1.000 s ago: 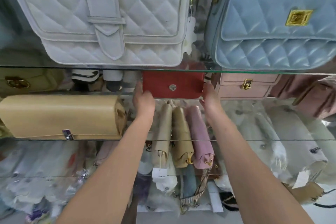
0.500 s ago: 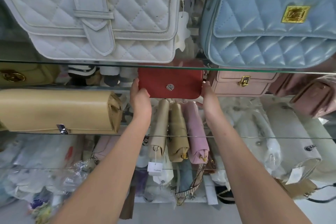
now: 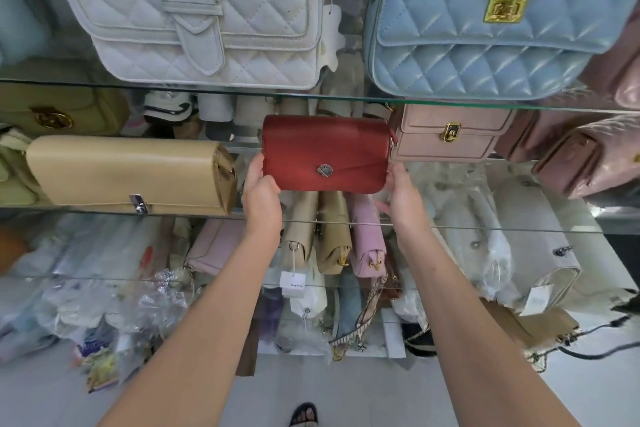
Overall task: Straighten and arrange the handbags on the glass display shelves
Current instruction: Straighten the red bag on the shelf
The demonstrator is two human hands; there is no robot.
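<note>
The left hand (image 3: 261,198) and right hand (image 3: 401,199) are clasped on the ends of the small red leather flap handbag (image 3: 325,152), held level at the glass shelf (image 3: 519,229) between a long beige clutch (image 3: 121,173) and a pale pink clasp satchel (image 3: 446,135); its placing is judged unfinished.

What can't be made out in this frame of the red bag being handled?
Head view only.
Right hand: its grip, fingertips hidden behind the red bag.
Red bag's underside: whether it touches the glass shelf, hidden by the bag itself.
White bag and blue bag: tops cut off by the upper edge.
Paper tag: print too small.
</note>
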